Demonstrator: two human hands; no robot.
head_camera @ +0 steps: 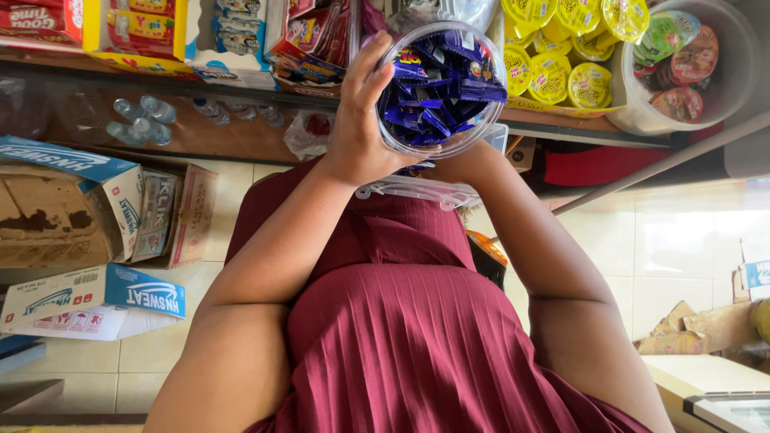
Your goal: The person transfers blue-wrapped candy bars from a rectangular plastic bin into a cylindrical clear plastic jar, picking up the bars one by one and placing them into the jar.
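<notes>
I hold a clear plastic jar point(441, 88) full of small blue-wrapped candies up in front of a shop shelf. My left hand point(361, 120) grips the jar's left side, fingers wrapped around its rim. My right forearm reaches up under the jar, and only the wrist of my right hand point(475, 163) shows; the hand itself is hidden behind the jar. A clear plastic lid point(417, 191) sits just below the jar, near my right wrist; what holds it is hidden. My maroon pleated dress fills the lower view.
The shelf edge point(561, 128) carries yellow sealed snack cups point(561, 72), a clear tub of cups point(690, 72) and snack boxes point(136, 32). Water bottles point(140, 120) and cardboard boxes point(72, 200) lie at the left on the tiled floor. A white appliance point(714, 393) is at the bottom right.
</notes>
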